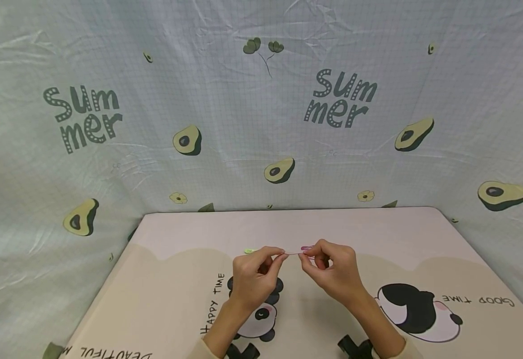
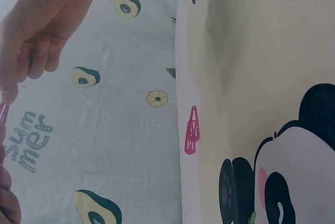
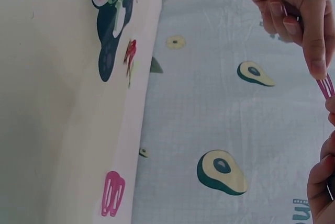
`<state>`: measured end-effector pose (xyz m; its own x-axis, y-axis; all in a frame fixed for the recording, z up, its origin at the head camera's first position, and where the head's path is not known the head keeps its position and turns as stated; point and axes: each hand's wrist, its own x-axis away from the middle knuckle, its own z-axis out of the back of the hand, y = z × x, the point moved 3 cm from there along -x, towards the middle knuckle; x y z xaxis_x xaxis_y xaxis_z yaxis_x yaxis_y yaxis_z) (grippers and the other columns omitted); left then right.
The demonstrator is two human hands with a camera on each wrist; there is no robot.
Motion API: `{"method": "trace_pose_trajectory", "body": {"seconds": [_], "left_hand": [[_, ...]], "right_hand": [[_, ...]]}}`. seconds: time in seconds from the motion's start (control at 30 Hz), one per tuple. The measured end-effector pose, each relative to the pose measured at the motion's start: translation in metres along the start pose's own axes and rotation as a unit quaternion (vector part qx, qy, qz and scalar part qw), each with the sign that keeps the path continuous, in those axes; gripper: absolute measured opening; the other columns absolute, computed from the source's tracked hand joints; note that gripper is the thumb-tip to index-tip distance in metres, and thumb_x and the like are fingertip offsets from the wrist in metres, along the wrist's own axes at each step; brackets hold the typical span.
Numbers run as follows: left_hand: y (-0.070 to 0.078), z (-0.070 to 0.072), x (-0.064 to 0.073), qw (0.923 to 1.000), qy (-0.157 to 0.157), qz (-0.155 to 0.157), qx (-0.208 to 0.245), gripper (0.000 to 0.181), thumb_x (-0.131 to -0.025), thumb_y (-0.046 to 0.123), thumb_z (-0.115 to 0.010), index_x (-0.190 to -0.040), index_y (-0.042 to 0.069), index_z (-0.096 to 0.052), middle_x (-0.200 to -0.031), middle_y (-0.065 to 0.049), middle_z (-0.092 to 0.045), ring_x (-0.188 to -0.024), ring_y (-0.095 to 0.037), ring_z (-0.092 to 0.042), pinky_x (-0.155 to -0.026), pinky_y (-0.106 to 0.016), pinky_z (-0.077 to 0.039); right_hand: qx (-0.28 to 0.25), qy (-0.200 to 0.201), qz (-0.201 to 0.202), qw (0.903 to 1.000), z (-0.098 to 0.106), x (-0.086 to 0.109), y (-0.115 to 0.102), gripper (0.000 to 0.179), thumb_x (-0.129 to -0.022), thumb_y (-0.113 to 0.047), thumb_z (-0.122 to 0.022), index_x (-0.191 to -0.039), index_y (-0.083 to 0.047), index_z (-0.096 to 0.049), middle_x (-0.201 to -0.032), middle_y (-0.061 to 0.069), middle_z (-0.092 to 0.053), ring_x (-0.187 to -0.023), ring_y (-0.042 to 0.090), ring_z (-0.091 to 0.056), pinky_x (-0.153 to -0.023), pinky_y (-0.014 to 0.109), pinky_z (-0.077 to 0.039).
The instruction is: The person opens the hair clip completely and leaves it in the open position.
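Note:
Between the fingertips of both hands, raised over the table, is a pink snap hair clip (image 3: 325, 85); in the head view it appears edge-on as a thin line. My left hand (image 1: 256, 276) pinches one end between thumb and forefinger. The other end is pinched by my right hand (image 1: 334, 269), its remaining fingers curled in. Beyond the right hand, two overlapping pink hair clips (image 2: 192, 130) lie on the table. A green clip (image 1: 249, 251) lies behind the left hand, with red ones (image 3: 130, 52) beside it in the right wrist view.
The pale table (image 1: 162, 289) carries printed pandas and lettering, and its far edge meets a hanging sheet (image 1: 225, 99) printed with avocados. Black straps or mounts (image 1: 355, 346) show at the wrists.

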<state>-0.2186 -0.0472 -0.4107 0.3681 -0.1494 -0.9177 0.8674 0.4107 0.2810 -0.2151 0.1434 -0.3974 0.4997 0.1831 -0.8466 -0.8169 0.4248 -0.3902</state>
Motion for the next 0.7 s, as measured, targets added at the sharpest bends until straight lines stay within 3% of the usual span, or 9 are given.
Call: {"method": "trace_pose_trajectory", "body": {"seconds": [0.7], "left_hand": [[-0.0002,0.0001,-0.0012,1.0000,-0.004,-0.006,0.004,0.007,-0.092,0.013,-0.077,-0.090,0.006,-0.077,-0.054,0.004,-0.056,-0.042,-0.001,-0.040,-0.046,-0.004,-0.030]], "right_hand": [[-0.003,0.001,0.002,1.0000,0.0007,0.0001,0.0011,0.027,-0.069,0.011,-0.084,-0.080,-0.009,-0.071,-0.054,-0.005,-0.050,-0.054,-0.002,-0.037,-0.048,0.011,-0.036]]}}
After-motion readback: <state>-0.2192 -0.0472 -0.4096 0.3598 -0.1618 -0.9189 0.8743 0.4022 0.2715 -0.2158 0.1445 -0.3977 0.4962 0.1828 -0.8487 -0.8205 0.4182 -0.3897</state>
